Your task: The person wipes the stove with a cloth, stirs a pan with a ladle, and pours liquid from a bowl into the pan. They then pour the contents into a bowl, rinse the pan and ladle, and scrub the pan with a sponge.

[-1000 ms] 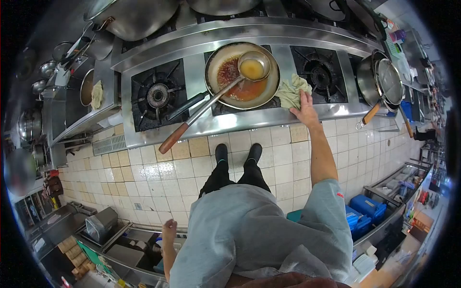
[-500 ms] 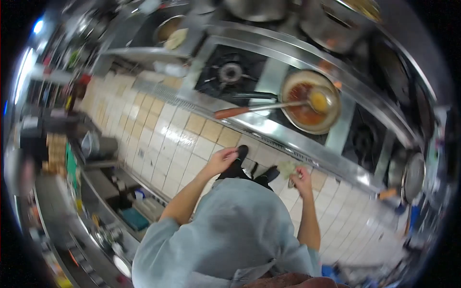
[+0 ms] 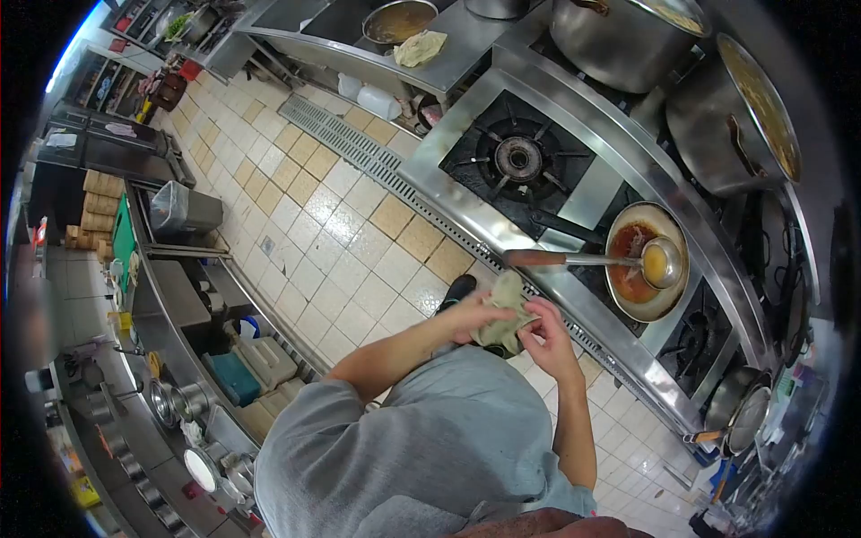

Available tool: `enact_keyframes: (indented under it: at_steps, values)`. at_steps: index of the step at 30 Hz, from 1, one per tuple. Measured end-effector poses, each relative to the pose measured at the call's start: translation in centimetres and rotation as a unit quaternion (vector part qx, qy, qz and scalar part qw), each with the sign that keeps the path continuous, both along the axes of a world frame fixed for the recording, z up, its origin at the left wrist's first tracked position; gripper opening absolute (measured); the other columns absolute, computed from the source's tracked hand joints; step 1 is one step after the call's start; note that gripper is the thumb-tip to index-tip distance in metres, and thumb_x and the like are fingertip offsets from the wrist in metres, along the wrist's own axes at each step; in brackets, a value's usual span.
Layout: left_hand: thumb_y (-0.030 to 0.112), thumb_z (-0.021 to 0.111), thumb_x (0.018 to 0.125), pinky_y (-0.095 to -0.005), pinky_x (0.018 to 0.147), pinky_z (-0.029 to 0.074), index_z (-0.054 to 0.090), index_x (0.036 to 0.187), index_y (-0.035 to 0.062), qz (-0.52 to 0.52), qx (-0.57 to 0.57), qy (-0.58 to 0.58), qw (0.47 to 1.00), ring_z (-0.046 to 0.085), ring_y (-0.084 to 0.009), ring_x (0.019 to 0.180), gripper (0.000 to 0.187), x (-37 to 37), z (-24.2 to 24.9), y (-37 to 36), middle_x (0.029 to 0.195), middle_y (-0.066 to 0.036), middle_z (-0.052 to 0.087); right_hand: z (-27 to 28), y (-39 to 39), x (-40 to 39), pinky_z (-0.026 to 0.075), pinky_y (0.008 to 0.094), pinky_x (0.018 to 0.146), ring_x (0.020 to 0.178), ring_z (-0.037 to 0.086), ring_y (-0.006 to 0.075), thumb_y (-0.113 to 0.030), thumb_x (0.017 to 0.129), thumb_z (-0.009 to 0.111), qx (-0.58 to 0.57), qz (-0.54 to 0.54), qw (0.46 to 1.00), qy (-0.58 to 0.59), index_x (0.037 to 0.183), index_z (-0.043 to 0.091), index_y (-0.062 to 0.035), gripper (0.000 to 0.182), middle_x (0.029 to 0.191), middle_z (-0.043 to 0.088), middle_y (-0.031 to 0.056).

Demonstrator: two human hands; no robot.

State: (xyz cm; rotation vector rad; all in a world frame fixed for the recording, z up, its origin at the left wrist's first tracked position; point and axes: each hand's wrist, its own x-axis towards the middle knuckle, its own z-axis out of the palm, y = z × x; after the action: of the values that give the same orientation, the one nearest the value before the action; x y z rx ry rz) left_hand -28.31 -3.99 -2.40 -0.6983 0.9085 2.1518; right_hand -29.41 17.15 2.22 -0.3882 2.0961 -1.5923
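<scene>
A crumpled, pale greenish cloth (image 3: 502,309) is held between my two hands in front of my apron. My left hand (image 3: 477,316) grips it from the left, somewhat blurred. From the other side, my right hand (image 3: 549,336) pinches its edge. Just beyond, on the stove, is a frying pan (image 3: 621,302) with reddish-brown sauce inside and a black handle (image 3: 567,227). Resting in that pan is a ladle (image 3: 661,263) with yellow liquid in its bowl. Its wooden handle (image 3: 535,257) sticks out over the stove's front edge, close to my hands.
An unlit burner (image 3: 517,160) lies left of the pan. Large steel pots (image 3: 619,49) stand at the back. Another cloth (image 3: 420,48) lies on the far counter by a bowl (image 3: 399,21). A shelved counter (image 3: 193,305) and a bin (image 3: 188,211) line the left, across the tiled floor.
My hands were apart, with the cloth hanging from the right one. They have come together and both hold it. The view has turned, shifting the stove rightward.
</scene>
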Motion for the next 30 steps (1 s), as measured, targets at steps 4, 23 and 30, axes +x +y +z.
enact_keyframes:
  at_steps: [4,23,30]
  values:
    - [0.005,0.073,0.085,-0.0408,0.081,0.059,0.05,0.129,0.0026,0.178,-0.158,0.018,0.971,0.065,-0.0234,0.102,0.05,-5.5,1.0,-8.5,0.115,-0.012,0.065,-3.1,0.2,2.3,0.052,0.0275,0.081,0.092,0.062,0.0136,-0.001,0.088,0.065,-0.027,-0.113,0.989,-0.094,0.136,0.047,-0.0039,0.051,0.126,0.056,0.0124]
    - [0.031,0.067,0.093,-0.0385,0.105,0.04,0.053,0.133,-0.0023,-0.046,-0.433,0.431,0.79,0.054,-0.0328,0.123,0.054,-15.6,1.9,-14.5,0.132,-0.021,0.055,-2.9,-5.7,-3.1,0.049,0.0432,0.096,0.115,0.058,0.0245,-0.044,0.101,0.048,-0.419,-0.302,0.809,-0.281,0.143,0.038,-0.0094,0.055,0.131,0.057,0.0142]
    - [0.046,0.048,0.102,-0.034,0.099,0.046,0.052,0.133,0.0003,-0.357,-0.089,0.153,0.917,0.059,-0.0228,0.113,0.055,-10.5,8.2,-5.0,0.121,-0.015,0.062,-1.3,-4.9,-1.9,0.046,0.0414,0.098,0.12,0.055,0.0228,-0.049,0.099,0.049,-0.449,-0.337,0.791,-0.244,0.141,0.04,-0.0111,0.057,0.131,0.057,0.012]
